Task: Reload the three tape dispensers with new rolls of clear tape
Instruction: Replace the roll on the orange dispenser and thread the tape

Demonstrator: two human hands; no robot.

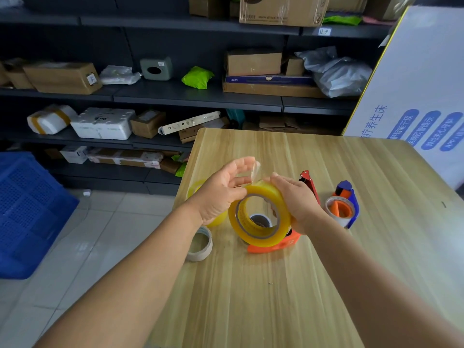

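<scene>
**Tape roll up, dispensers on the table**

A yellowish clear roll (261,214) stands on edge above the orange dispenser (276,244), its loose end (256,172) peeled upward. A red dispenser (310,184) lies behind. The blue dispenser (347,204) lies farther right, holding an orange-cored roll. Another yellow roll (218,219) and an empty core (200,243) lie left.
</scene>
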